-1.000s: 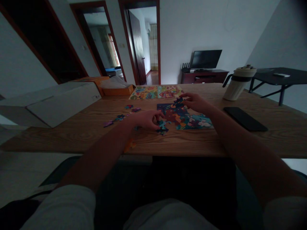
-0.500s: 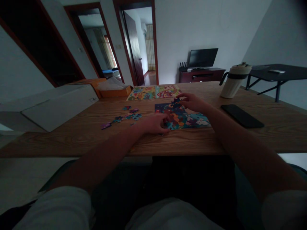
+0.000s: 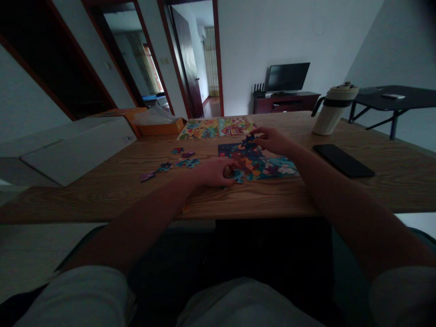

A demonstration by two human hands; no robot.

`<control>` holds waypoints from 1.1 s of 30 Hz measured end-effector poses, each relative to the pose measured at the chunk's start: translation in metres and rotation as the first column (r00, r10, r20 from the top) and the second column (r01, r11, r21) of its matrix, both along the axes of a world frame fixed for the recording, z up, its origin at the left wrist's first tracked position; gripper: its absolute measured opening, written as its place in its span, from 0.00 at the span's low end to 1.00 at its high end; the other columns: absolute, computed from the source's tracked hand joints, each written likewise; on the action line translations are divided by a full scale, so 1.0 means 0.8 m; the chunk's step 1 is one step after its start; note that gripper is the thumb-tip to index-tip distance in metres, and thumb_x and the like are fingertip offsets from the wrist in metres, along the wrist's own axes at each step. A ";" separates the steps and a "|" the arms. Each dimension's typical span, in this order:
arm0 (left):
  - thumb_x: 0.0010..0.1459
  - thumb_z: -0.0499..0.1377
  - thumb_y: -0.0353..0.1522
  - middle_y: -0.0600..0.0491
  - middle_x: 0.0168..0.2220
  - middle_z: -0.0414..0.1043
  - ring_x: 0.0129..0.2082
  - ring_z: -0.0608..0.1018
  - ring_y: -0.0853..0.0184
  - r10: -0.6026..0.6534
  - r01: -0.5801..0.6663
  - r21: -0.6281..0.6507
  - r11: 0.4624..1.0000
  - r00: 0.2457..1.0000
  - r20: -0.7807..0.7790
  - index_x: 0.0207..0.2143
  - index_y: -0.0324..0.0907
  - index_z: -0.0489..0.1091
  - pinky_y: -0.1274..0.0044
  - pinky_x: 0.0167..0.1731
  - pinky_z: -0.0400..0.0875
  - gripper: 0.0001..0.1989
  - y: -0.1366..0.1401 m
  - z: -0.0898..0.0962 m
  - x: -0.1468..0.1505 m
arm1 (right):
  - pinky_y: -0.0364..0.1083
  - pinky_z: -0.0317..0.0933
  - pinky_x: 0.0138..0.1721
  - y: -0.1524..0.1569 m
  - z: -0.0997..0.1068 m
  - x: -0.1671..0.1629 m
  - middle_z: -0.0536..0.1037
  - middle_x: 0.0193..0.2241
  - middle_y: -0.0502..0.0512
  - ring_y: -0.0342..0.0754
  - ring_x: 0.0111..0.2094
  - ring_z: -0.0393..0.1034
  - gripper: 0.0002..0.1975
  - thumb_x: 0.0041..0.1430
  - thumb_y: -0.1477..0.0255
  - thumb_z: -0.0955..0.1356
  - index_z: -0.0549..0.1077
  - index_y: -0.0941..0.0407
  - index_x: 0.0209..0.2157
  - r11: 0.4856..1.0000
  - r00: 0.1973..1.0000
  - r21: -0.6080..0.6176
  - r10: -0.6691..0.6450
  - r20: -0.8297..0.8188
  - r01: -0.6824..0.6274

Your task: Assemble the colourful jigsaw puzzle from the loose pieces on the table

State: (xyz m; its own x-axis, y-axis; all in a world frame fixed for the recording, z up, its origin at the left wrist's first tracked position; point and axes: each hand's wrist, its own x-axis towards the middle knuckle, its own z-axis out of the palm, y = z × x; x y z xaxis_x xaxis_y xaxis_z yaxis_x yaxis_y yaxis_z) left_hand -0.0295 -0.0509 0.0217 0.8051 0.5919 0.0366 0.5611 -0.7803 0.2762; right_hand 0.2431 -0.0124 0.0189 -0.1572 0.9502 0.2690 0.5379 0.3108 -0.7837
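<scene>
In the head view, a partly assembled jigsaw puzzle [image 3: 272, 169] with dark blue, teal and orange animal pictures lies on the wooden table. My right hand [image 3: 272, 141] is over its upper edge, with thumb and fingers closed on a dark blue puzzle piece [image 3: 249, 141]. My left hand [image 3: 214, 171] rests at the puzzle's lower left corner, its fingers curled round the edge of a teal puzzle piece [image 3: 239, 176]. Several loose pieces [image 3: 165, 166] are scattered to the left of that hand. The palm sides of both hands are hidden.
Behind the puzzle lies a colourful picture sheet [image 3: 204, 129]. A white box [image 3: 81, 147] and an orange box [image 3: 160, 127] with plastic in it stand at left. To the right are a black phone [image 3: 342, 161] and a cream handled cup [image 3: 332, 111]. An orange scrap [image 3: 185, 209] lies near the front edge.
My left hand has drawn slightly left, showing more of the teal piece at the corner. My right hand stays over the upper edge with the dark blue piece. The view has tilted slightly.
</scene>
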 end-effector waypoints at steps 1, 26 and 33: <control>0.53 0.64 0.37 0.51 0.44 0.76 0.40 0.78 0.63 0.004 -0.005 -0.040 0.999 1.000 -0.006 0.56 0.45 0.71 0.74 0.42 0.70 0.27 0.001 0.002 -0.004 | 0.44 0.63 0.26 0.000 0.000 0.000 0.81 0.30 0.56 0.47 0.27 0.73 0.20 0.58 0.74 0.72 0.75 0.56 0.52 1.000 1.000 0.004 -0.005 0.003 0.005; 0.58 0.60 0.37 0.49 0.49 0.75 0.43 0.78 0.62 0.159 -0.155 0.137 0.978 0.987 -0.023 0.55 0.45 0.70 0.73 0.44 0.69 0.22 0.042 -0.005 -0.028 | 0.45 0.65 0.28 -0.001 0.000 0.000 0.81 0.31 0.55 0.48 0.28 0.74 0.20 0.57 0.75 0.72 0.76 0.54 0.52 1.000 1.000 0.014 -0.012 0.000 0.012; 0.60 0.61 0.43 0.47 0.49 0.77 0.45 0.78 0.60 0.123 -0.119 0.107 0.987 0.992 -0.033 0.53 0.44 0.72 0.73 0.45 0.69 0.22 0.040 -0.007 -0.030 | 0.45 0.64 0.26 -0.002 0.005 0.003 0.82 0.33 0.57 0.47 0.28 0.73 0.20 0.58 0.74 0.71 0.76 0.55 0.52 0.999 0.999 0.029 -0.038 0.004 0.038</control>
State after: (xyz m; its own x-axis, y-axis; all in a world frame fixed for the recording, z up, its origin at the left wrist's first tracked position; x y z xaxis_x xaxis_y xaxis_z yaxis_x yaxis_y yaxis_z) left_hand -0.0531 -0.0188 0.0164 0.7299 0.6796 0.0733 0.6619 -0.7295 0.1722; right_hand 0.2454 -0.0142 0.0229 -0.1222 0.9474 0.2957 0.5532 0.3124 -0.7722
